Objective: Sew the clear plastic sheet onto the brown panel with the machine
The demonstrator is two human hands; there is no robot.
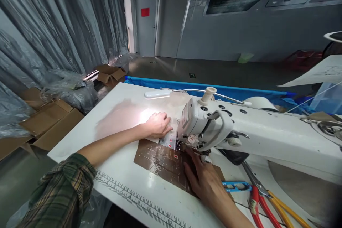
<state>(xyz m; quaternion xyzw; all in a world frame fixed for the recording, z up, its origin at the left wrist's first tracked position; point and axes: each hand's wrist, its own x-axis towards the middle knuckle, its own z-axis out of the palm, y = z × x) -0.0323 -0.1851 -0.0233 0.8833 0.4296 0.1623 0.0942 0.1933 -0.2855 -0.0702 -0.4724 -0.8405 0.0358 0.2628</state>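
A white sewing machine [205, 124] stands on the table, its needle area partly hidden below the head. My left hand [158, 124] lies left of the needle, palm down under the lamp's light. Its fingers are bent and bunched close to the metal plate [168, 140]; whatever they pinch is too small to make out. Lower right, my right hand [204, 178] rests on the brown taped sheet [157, 160], thumb and forefinger apart. Its forefinger reaches toward the needle, and the other fingertips are hidden.
Blue thread snips [236, 186], red-handled pliers [255, 203] and a yellow-handled tool [287, 210] lie right of my right hand. A printed ruler strip [139, 199] runs along the front edge. A white lamp [158, 94] arches over the back. Cardboard boxes [50, 121] stand left.
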